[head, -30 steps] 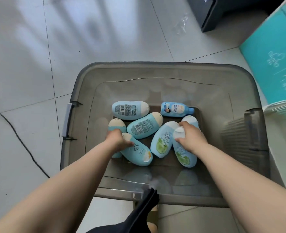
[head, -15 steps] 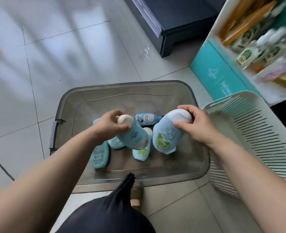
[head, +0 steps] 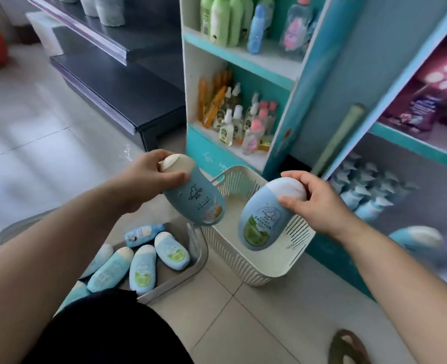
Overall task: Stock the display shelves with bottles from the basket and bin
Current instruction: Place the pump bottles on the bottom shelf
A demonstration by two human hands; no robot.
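Smooth oval blue bottles point(head: 194, 197) in both hands point(head: 149, 177), over slatted basket point(head: 256, 264).

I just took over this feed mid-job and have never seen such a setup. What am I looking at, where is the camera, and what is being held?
There is no machine: a person's two bare hands do the work. The single camera sits on the person's head, looking forward and down. The left hand has a grip on a blue bottle with an orange label; the right hand holds a blue bottle with a green label. Below, on the tiled floor, a grey bin holds more bottles, beside a white basket. The display shelves stand ahead.
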